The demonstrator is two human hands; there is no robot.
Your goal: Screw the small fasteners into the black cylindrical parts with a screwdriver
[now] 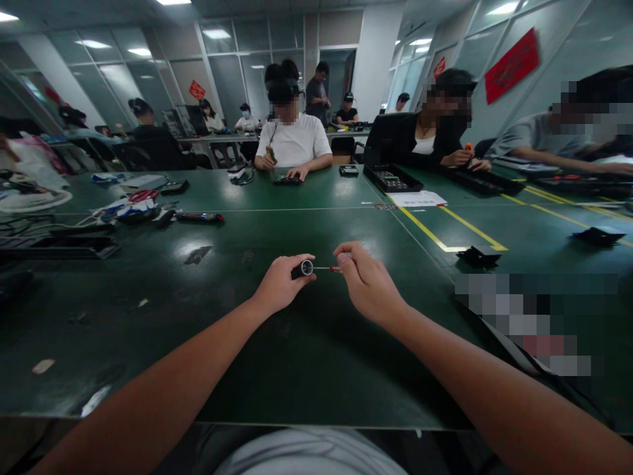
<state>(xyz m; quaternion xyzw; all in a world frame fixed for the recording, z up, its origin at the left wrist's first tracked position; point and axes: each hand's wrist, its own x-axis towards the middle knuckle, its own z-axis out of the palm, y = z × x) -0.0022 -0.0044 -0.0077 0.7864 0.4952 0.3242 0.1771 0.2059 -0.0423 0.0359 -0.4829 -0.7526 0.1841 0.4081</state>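
My left hand (281, 284) is closed around a black cylinder (302, 268) with a pale ring at its visible end. To its right, my right hand (364, 280) grips a screwdriver (334, 268) by its red handle, fingers curled over it. The thin metal shaft points left and its tip meets the cylinder's side or lies right beside it; which of the two is too small to tell. Both hands are above the green table (297, 369), near its front edge.
Cables, red-handled pliers (143, 196) and a black tool (200, 217) lie at the left. Black parts (479, 256) and a sheet (514, 330) are at the right. Across the table, a person in white (301, 142) works beside a black tray (393, 178).
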